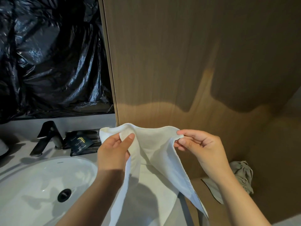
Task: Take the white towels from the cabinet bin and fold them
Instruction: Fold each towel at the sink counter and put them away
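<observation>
Wood panel (195,62): fills 12 to 4 o'clock; its left edge runs down to just behind the towel.
Sink (40,185): at 8 o'clock in the counter (14,163), rim just beside the left forearm.
White towel (154,160): at 6 o'clock, held up in free air, hanging down.
Left hand (112,154): thumb and fingers pinch the top hem, 9 o'clock side.
Right hand (200,147): pinches the hem's 3 o'clock corner.

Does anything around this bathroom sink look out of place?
Yes: crinkled black plastic sheeting covers the wall above the white oval basin, and a crumpled grey cloth lies loose at far right.
</observation>
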Motion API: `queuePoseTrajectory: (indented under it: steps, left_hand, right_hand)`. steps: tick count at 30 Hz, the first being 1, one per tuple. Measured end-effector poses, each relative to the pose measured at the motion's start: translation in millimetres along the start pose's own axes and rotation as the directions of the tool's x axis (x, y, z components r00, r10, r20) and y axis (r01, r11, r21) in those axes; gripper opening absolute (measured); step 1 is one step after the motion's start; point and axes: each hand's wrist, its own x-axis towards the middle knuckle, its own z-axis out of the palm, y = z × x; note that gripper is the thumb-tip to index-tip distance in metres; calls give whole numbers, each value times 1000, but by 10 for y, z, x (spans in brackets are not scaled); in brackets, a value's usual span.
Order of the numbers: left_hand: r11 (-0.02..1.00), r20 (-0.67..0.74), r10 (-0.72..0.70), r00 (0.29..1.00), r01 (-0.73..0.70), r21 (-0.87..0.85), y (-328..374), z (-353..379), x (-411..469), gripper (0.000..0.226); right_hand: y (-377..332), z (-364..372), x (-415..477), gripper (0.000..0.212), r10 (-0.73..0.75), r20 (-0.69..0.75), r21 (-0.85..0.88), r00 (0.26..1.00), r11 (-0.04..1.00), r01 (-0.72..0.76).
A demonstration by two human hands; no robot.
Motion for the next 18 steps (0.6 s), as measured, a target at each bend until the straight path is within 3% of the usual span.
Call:
queuePoseTrajectory:
  steps: [3, 7, 10, 13, 15, 18]
  left_hand:
    - [999, 49, -26, 998, 28, -39, 44, -16, -8, 16]
    - [997, 54, -27, 998, 31, -70, 60, -28, -3, 22]
    - [997, 55, -23, 998, 27, -66, 71, -38, -29, 22]
    - [998, 60, -15, 998, 18, -58, 86, -40, -43, 20]
    - [998, 82, -14, 997, 20, -65, 90, -19, -57, 22]
    - [997, 116, -14, 993, 22, -71, 93, 35, -100, 20]
  right_hand:
    - [-26, 30, 77, 14, -101, -3, -194, 995, 976, 99]
    - [36, 43, 216, 11, -198, 44, -523, 979, 831, 192]
    - [28, 51, 231, 12, -104, 149, -495, 983, 853, 165]
    - [-19, 54, 203, 10, -129, 206, -510, 970, 832, 218]
    - [-82, 72, 178, 12, -158, 177, -479, 971, 848, 225]
    - [-216, 136, 128, 16, -129, 107, -292, 986, 944, 155]
